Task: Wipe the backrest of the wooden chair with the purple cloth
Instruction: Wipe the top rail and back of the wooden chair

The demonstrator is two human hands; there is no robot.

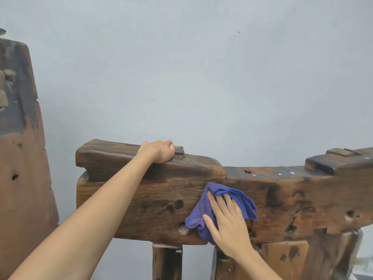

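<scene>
Under the flat right hand, the crumpled purple cloth presses the weathered wooden backrest, whose long axis runs sideways; the left hand clasps its top edge.

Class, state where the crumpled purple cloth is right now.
In the head view, the crumpled purple cloth lies flat against the front of the dark wooden backrest, right of centre, pressed under the right hand.

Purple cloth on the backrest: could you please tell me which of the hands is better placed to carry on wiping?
The right hand: its straight fingers already press the purple cloth flat against the backrest. The left hand grips the top edge, apparently steadying.
</scene>
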